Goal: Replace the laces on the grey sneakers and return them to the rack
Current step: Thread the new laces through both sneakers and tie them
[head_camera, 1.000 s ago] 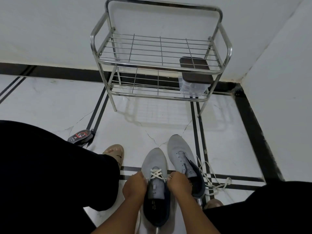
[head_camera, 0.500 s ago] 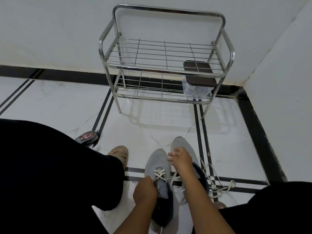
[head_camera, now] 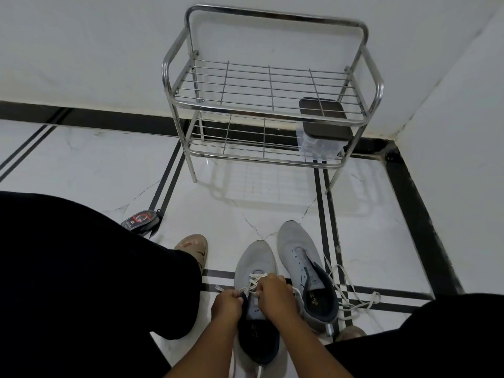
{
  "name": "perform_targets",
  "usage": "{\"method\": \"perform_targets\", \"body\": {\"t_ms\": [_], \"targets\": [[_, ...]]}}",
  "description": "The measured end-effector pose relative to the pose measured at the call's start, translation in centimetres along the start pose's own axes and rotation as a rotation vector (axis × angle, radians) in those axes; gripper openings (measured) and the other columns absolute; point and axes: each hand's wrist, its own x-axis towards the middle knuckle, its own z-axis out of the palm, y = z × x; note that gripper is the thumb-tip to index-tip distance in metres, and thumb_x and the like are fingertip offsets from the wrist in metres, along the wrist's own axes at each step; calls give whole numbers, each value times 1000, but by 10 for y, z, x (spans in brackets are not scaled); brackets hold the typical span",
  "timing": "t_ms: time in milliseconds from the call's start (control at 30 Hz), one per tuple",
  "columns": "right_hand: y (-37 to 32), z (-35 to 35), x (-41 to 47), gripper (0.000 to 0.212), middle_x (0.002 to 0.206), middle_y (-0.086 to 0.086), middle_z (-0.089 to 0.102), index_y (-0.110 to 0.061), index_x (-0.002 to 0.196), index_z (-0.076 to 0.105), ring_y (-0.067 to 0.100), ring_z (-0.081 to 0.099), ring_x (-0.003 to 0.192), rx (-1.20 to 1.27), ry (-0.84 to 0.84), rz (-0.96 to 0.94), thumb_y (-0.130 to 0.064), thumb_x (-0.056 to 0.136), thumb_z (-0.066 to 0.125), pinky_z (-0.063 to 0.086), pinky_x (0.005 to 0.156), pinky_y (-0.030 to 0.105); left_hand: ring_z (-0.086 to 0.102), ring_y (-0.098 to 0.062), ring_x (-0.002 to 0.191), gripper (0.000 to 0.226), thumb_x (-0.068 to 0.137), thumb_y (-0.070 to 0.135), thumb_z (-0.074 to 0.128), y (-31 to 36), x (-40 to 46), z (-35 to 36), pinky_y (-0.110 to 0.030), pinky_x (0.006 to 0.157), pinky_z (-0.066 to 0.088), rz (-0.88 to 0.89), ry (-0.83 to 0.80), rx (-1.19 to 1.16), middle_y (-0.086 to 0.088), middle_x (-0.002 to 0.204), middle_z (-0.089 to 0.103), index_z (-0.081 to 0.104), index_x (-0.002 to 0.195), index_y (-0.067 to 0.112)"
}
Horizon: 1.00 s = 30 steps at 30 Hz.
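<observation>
Two grey sneakers stand side by side on the white floor between my knees. The left sneaker has a white lace crossed through its lower eyelets. My left hand pinches a lace end at the shoe's left side. My right hand is closed on the lace over the tongue. The right sneaker has empty eyelets, and a loose white lace lies in loops on the floor to its right. The steel shoe rack stands against the wall ahead.
A clear box with a dark lid sits at the right end of the rack's lower shelf. A small dark packet with red print lies on the floor at left. My sandalled foot rests beside the left sneaker. A wall closes the right side.
My right hand, raised toward the toe half a second ago, has come back down onto the lace over the tongue. My left hand stays at the shoe's left side.
</observation>
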Motion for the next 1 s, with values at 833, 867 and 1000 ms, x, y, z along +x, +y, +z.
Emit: {"method": "perform_targets", "body": {"t_ms": [833,867,1000], "targets": [[-2,5,0,19,120,-1,58,-24,102,66,25,45,116,-43,0,-14,-23,89,51,32,96,40,63,-28,103,20,92,13,54,4,-2,3,-29,88,48,-11,38,15,-12,109,69,71,102,12],[-2,5,0,21,120,0,58,-23,104,65,26,45,116,-60,-3,-8,-25,88,51,32,96,40,63,-27,103,20,91,15,54,5,-4,4,-29,87,47,-10,51,38,-11,109,69,70,103,13],[-5,7,1,28,120,2,59,-21,106,65,27,45,116,-88,-22,14,-28,85,47,32,96,42,61,-26,102,19,90,14,49,6,-12,7,-26,79,43,28,82,124,-9,109,67,66,98,16]]}}
